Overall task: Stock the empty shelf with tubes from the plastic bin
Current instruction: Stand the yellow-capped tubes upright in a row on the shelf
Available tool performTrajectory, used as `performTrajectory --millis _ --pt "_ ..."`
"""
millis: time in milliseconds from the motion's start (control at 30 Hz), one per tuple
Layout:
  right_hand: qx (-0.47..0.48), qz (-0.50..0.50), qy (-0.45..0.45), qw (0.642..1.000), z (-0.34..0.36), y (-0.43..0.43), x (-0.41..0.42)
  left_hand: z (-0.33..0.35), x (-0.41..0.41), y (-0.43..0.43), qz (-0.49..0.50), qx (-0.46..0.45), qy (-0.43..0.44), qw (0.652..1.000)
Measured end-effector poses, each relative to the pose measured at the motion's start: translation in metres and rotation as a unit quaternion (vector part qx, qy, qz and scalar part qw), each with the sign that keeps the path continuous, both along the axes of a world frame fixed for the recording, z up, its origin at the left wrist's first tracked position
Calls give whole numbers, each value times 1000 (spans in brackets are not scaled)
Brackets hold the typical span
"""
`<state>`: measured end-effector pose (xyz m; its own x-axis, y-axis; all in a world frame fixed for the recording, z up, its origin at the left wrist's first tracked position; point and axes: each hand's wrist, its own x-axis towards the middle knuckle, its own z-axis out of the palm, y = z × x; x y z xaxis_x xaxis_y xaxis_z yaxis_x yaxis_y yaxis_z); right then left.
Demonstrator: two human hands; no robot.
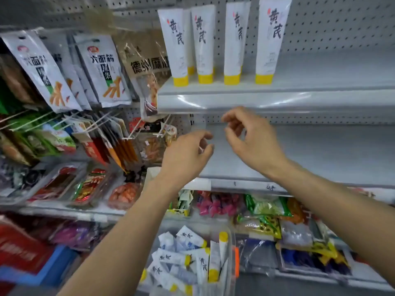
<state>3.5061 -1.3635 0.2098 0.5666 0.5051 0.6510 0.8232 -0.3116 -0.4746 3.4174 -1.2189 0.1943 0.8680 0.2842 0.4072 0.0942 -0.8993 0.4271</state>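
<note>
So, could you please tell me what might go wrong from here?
The standing tubes on the upper shelf balance on narrow yellow caps, so a knock could topple the row. The left hand is close to the hanging packets and might snag them. The loose tubes in the plastic bin lie heaped, so a hasty grab could spill some.

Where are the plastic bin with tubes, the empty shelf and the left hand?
plastic bin (pixel 232 242): head view, its clear right wall.
empty shelf (pixel 320 150): head view, its bare grey surface.
left hand (pixel 186 159): head view, its back.
</note>
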Motion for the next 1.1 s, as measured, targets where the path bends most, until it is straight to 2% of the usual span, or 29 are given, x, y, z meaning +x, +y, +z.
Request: performTrajectory --millis 100,200,367,500,567,633,800,967,1100 --pt "-115 18 104 988 -67 21 -23 -55 -22 22 20 -42 102 994" --pt "-213 36 200 956 -132 38 -33 -115 -38 43 26 -78 192 978" --pt "-354 45 356 864 -266 51 -52 -236 -69 74 48 -192 320 927" --pt "-483 35 407 774 -362 49 -64 -328 -88 77 85 -250 397 879" --pt "-521 15 414 747 -397 51 -67 -370 -88 78 68 -224 435 869" --pt "-535 -18 416 735 -425 56 -70 -404 -84 78 59 -203 452 867" --pt "-532 -100 390 745 -485 69 -74 -469 -69 74 33 -113 486 866" --pt "-497 -169 400 751 -521 77 -82 -503 -58 73 -20 162 519 839" --pt "-487 -209 450 719 -518 76 -82 -511 -51 78 -69 261 508 818"
